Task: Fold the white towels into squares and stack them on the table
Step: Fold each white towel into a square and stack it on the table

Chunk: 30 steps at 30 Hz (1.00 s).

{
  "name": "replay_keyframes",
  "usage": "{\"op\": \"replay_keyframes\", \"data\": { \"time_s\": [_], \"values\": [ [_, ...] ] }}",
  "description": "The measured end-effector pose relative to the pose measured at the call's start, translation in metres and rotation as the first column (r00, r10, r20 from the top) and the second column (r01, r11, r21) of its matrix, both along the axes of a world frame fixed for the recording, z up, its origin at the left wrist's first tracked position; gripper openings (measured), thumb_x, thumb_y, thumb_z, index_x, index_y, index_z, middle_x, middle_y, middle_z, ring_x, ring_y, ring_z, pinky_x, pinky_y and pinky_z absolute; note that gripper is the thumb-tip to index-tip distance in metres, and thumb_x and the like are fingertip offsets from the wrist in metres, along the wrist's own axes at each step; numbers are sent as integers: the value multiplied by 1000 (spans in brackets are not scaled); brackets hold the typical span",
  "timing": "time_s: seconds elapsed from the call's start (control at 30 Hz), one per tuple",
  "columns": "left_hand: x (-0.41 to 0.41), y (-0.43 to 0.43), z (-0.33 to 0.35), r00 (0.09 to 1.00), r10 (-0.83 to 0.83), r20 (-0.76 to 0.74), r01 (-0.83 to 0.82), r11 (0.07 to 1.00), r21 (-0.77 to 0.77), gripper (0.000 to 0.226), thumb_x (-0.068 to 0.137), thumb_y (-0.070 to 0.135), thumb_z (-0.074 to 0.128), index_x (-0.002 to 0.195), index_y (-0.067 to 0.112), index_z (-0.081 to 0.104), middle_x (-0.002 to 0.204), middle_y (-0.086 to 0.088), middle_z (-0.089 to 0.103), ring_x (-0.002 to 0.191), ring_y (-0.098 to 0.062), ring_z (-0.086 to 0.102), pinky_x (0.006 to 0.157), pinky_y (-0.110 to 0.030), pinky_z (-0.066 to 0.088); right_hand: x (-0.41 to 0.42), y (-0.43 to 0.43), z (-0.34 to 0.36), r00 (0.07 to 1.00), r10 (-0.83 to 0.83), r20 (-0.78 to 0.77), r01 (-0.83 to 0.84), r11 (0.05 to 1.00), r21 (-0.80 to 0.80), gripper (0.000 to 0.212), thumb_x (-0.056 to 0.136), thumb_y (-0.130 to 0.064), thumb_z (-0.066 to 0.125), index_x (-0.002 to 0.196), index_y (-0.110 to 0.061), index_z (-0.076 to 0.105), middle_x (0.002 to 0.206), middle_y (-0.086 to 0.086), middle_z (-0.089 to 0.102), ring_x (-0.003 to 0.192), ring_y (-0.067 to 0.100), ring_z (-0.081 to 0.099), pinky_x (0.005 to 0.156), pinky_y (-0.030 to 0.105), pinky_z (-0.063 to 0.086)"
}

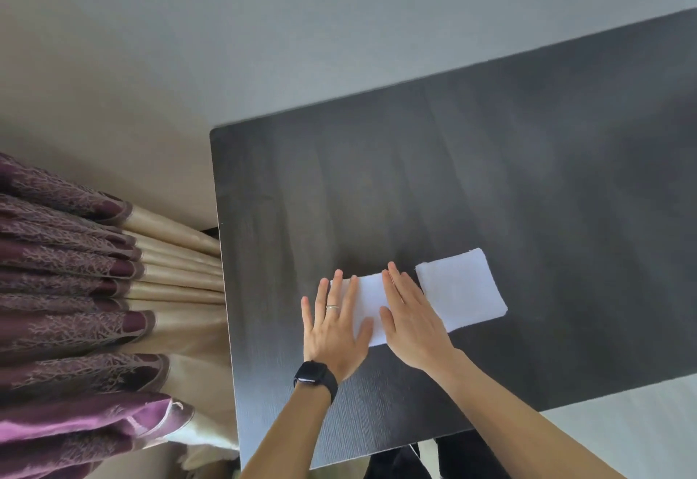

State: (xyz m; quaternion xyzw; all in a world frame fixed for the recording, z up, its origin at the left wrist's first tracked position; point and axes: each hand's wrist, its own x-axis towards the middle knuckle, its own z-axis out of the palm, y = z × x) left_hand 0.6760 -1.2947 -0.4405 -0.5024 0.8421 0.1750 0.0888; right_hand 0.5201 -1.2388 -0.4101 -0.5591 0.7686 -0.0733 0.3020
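Now the fingers (341,290) of the left hand (333,331) lie spread and flat on the left end of a folded white towel (367,301), palm down, pinching nothing; a ring (332,307) shows on one of them and a black smartwatch (315,378) sits on the wrist. The right hand (411,324) lies the same way on the towel's right end, its fingers (396,282) straight and closer together, also flat and gripping nothing. Both palms appear to press the cloth against the table (528,177), most likely to set the crease and smooth the layers so the fold holds its shape.

That towel lies near the front-left part of the dark table, mostly covered by the two hands, so its exact outline cannot be told. Just beside it to the right, touching or nearly so at one corner, lies a second folded towel (462,290), a neat square lying flat on its own. It looks finished and set there as the base for stacking; the pressed towel is not yet on top of it.

Beyond the table's left edge hang pleated curtains (75,271) in purple and beige, well apart from the work.
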Motion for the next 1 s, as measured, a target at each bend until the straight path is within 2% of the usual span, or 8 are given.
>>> {"op": "replay_keyframes", "data": {
  "time_s": [0.07, 0.23, 0.37, 0.5, 0.63, 0.73, 0.87, 1.0],
  "values": [
    [-9, 2, 19, 1000, 19, 12, -19, 1000, 15, 68, 93, 50, 42, 155, 32, 21, 164, 0, 18, 151, -26, 15, 119, -54, 13, -11, 12, 24, 997, -34, 68, 34, 999, 0, 62, 104, -38, 34, 158, -22, 7, 166, -4, 5, 152, 18, 12, 121, 33, 23],
    [-57, 14, 68, 985, -174, 14, 172, 980, 98, 62, 93, 39, 45, 152, 41, 25, 161, 7, 25, 151, -21, 11, 121, -46, 9, -65, 72, 79, 956, -242, 164, 258, 963, -80, 49, 102, -34, 45, 149, -32, 36, 156, -14, 35, 140, 8, 32, 107, 26, 40],
    [-145, 58, 109, 927, -366, -80, 374, 919, 126, 57, 93, 36, 44, 148, 43, 31, 158, 9, 29, 149, -18, 13, 122, -43, 5, -139, 147, 122, 891, -429, 150, 447, 886, -123, 40, 100, -35, 48, 140, -33, 51, 146, -15, 47, 134, 9, 38, 108, 24, 32],
    [-262, 133, 149, 814, -544, -205, 563, 825, 48, 53, 93, 35, 47, 145, 42, 39, 153, 10, 37, 148, -18, 18, 120, -38, 9, -222, 255, 166, 786, -615, 65, 610, 753, -245, 35, 98, -31, 53, 133, -30, 59, 139, -11, 55, 129, 12, 44, 104, 20, 29],
    [-389, 241, 203, 658, -673, -339, 699, 713, -57, 50, 95, 39, 47, 145, 41, 40, 152, 11, 39, 147, -17, 21, 120, -36, 13, -298, 392, 211, 607, -794, -33, 731, 574, -368, 35, 100, -34, 50, 133, -32, 59, 139, -11, 55, 131, 13, 42, 103, 19, 26],
    [-477, 329, 243, 508, -759, -406, 778, 607, -162, 49, 95, 42, 46, 143, 39, 44, 150, 9, 43, 145, -19, 28, 120, -37, 19, -345, 493, 244, 439, -896, -63, 773, 412, -481, 34, 100, -37, 49, 133, -34, 58, 140, -12, 54, 133, 15, 38, 108, 29, 33],
    [-567, 449, 299, 308, -806, -505, 812, 499, -301, 50, 87, 42, 46, 135, 34, 56, 140, 4, 55, 131, -21, 45, 110, -42, 35, -390, 616, 284, 207, -977, -55, 733, 192, -653, 31, 97, -32, 57, 127, -30, 65, 133, -7, 61, 128, 23, 46, 101, 33, 41],
    [-640, 556, 348, 115, -807, -579, 825, 402, -397, 45, 86, 37, 53, 130, 29, 61, 131, 2, 62, 123, -23, 54, 100, -42, 47, -425, 716, 320, 34, -998, -52, 692, 61, -719, 32, 97, -38, 54, 128, -33, 63, 131, -11, 61, 127, 19, 44, 100, 34, 45]
  ]
}}
